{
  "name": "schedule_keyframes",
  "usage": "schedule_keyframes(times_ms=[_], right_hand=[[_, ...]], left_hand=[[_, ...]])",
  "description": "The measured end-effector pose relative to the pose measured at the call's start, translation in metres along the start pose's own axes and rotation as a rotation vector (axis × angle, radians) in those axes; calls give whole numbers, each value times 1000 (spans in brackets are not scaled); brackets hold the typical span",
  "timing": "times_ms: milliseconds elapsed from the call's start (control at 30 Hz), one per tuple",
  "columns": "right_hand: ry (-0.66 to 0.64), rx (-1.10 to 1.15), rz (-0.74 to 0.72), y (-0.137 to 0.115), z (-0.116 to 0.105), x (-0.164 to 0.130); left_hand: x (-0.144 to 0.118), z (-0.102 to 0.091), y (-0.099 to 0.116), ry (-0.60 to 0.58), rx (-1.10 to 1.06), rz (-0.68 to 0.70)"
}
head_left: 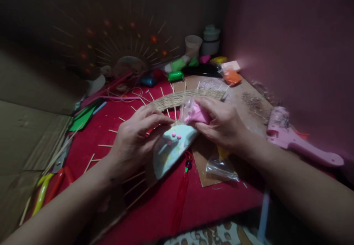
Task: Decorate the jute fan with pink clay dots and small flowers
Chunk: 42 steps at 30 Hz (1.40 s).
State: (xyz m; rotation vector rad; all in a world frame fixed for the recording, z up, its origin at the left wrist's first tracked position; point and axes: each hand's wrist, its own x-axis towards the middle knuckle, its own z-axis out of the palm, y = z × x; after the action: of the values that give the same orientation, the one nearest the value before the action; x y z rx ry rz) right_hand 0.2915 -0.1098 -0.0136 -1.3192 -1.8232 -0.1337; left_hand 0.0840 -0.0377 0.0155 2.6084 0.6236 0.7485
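1. The red cloth (171,208) covers the table, with a brown cardboard sheet (243,97) lying at its far right corner; the soft cloth could slide under your forearms and pull everything with it.
2. The woven fan (179,98) lies across the middle, its straw band arched and its thin sticks splayed outward. Those sticks look brittle, so leaning on them could snap one.
3. Your left hand (135,138) presses down with fingers closed on the pale blue half-round piece (170,151) at the fan's centre. It looks soft, and hard pressure could dent it or smear the small pink dots.
4. Your right hand (224,125) is clamped on the pink clay in its clear wrapper (196,113), just above the blue piece. The slick film could slip and drop clay onto the decoration.
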Motion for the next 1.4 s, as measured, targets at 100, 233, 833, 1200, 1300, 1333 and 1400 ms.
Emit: schedule_keyframes(times_ms=[100, 233, 833, 1200, 1300, 1333, 1400], right_hand=[[-42, 2, -22, 0, 3, -2], [-110, 23, -79, -3, 4, -5], [-216, -74, -152, -17, 9, -10], [-248, 23, -114, -22, 10, -9], [-248, -2, -76, -18, 6, -7], [-233, -30, -65, -15, 5, -7], [-204, -70, -49, -10, 3, -6]], left_hand=[[0, -6, 13, 90, -129, -66], [0, -8, 22, 101, -137, -65], [-4, 11, 21, 87, 6, 26], [2, 9, 24, -69, -196, -221], [6, -5, 16, -191, -572, -503], [7, -10, 13, -179, -688, -562], [10, -18, 7, -112, -848, -617]])
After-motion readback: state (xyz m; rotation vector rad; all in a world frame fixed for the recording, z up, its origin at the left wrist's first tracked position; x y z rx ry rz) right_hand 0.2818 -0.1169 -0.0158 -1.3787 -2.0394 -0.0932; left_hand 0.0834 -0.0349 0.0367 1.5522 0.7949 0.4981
